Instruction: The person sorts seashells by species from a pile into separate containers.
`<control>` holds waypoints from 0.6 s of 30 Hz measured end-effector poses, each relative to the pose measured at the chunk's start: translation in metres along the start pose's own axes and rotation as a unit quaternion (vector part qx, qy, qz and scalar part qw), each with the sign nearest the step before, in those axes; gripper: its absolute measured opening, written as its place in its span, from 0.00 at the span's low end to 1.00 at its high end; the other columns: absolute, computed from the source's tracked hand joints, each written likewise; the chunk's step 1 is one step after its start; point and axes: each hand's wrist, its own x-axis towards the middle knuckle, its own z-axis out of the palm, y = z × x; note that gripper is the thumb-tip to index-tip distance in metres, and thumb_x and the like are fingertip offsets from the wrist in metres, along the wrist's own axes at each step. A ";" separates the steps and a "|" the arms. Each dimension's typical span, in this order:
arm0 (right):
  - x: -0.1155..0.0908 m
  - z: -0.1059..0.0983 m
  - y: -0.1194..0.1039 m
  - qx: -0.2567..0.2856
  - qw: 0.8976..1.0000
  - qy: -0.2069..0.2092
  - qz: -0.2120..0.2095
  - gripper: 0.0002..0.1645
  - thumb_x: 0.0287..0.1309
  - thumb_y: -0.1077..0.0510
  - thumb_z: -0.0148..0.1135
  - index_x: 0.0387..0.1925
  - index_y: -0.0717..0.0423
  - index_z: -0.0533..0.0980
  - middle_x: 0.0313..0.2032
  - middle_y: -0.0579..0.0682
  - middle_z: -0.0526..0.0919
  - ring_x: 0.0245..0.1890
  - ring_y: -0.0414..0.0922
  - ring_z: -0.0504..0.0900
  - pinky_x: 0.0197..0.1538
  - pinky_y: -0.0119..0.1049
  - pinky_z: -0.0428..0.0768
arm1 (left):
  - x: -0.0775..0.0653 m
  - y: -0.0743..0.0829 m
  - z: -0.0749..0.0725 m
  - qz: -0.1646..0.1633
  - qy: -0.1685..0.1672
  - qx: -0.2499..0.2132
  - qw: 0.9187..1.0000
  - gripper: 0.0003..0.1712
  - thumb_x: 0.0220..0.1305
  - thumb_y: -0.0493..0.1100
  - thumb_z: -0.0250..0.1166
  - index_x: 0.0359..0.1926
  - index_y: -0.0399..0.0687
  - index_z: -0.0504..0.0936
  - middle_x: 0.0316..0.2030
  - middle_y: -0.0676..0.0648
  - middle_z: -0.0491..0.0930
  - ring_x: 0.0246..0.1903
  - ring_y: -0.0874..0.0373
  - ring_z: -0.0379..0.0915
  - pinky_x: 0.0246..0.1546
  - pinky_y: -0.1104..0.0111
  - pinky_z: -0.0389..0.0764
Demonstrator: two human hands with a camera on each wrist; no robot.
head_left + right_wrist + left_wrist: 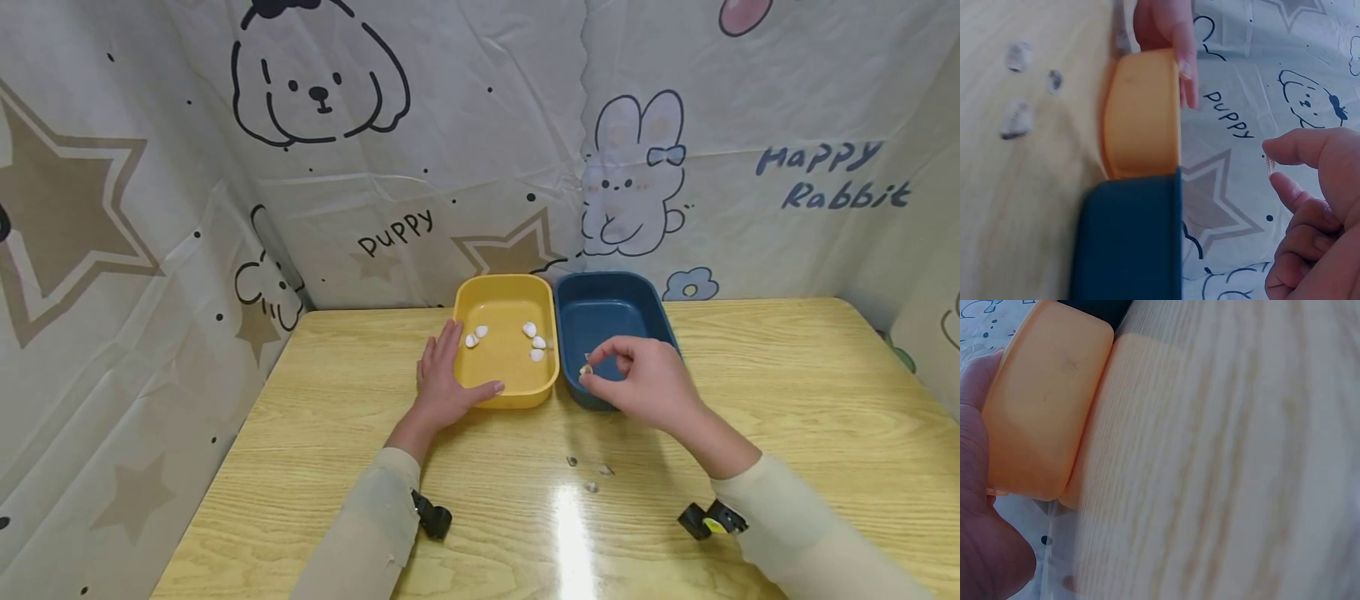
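My right hand (648,379) pinches a small pale shell (586,370) between thumb and forefinger, above the near left part of the dark blue bin (660,312). The right wrist view shows the pinched shell (1270,165) edge-on. My left hand (444,379) rests against the yellow bin (498,390), its fingers straight along the left side and its thumb over the front rim. Inside that bin lie several white shells: a pair (476,337) at the left and a group (537,342) at the right. The blue bin's near inside is partly hidden by my right hand.
Three small greyish shells (592,487) lie on the wooden table (810,392) in front of the bins. Both bins stand side by side at the table's back edge. Behind them hangs a printed curtain (480,108), which also covers the left side.
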 end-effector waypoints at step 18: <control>0.044 -0.006 0.008 0.018 0.998 0.059 0.028 0.12 0.55 0.50 0.75 0.35 0.52 0.83 0.15 0.45 0.60 0.12 0.47 0.61 0.21 0.39 0.60 | 0.000 0.002 -0.001 -0.006 0.001 -0.001 1.000 0.68 0.47 0.69 0.75 0.80 0.60 0.45 0.79 0.59 0.36 0.76 0.44 0.27 0.69 0.43 0.32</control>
